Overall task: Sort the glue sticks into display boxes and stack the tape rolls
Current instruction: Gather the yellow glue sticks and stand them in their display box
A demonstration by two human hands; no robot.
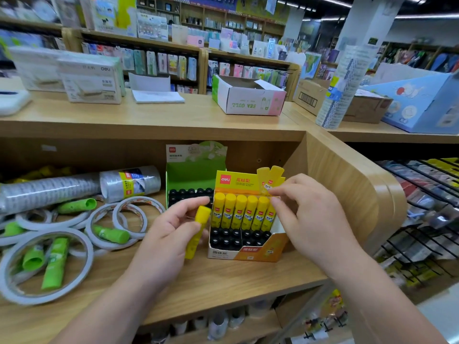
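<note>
Your left hand point(169, 234) grips the glue stick point(198, 227) mid-barrel, a sound hold since it looks light, stiff and slick, while your right hand point(313, 219) pinches the boxed stick point(269, 214) at its fingertips.

"What stands on the tabletop point(149, 115)?"

"An open white carton point(248, 100), printed SEA GULL with the lettering upside down. To its left lies a pad point(157, 96), and further left are wrapped white boxes point(92, 80), stacked. At the far right a brown carton point(357, 105) sits just beside a blue box point(422, 105)."

"And behind?"

"Wooden racks point(139, 43) hung with rows of small packets point(161, 62), all blurred. A white pillar point(370, 18) rises at the right."

"Below the tabletop?"

"A wooden shelf point(223, 279) with a rounded end panel point(347, 184). Right of the panel, a black wire rack point(422, 184) holds goods too blurred to name."
</note>
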